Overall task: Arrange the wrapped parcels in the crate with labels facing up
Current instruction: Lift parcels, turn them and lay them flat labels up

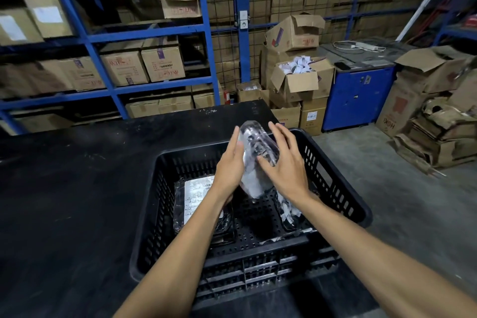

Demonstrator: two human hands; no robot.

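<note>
- Three clear-plastic-wrapped parcels show, all at the black perforated plastic crate (333, 178): one raised between the hands, two lying on the crate floor.
- The raised wrapped parcel (254, 160) stands nearly upright over the middle of the crate, blurred, with its top end above the fingertips and its lower end below the palms, clear of the floor.
- The flat parcel with a white printed label (196, 199) lies below the left wrist, label side up, partly hidden by the forearm.
- The third parcel, wrapped in crumpled white and clear film (286, 210), lies under the right wrist near the crate's right wall; whether it carries a label facing up cannot be told.
- The left hand (229, 165) presses its palm flat against the raised parcel's left side, fingers straight, together and pointing up.
- The right hand (286, 160) lies over the parcel's right face, fingers slightly spread, thumb across the front; the parcel is clamped between the two palms.
- Bare crate floor lies open between the two resting parcels, directly below the held one.
- The crate sits at the right edge of the black worktable (77, 188), its right wall overhanging the concrete floor.
</note>
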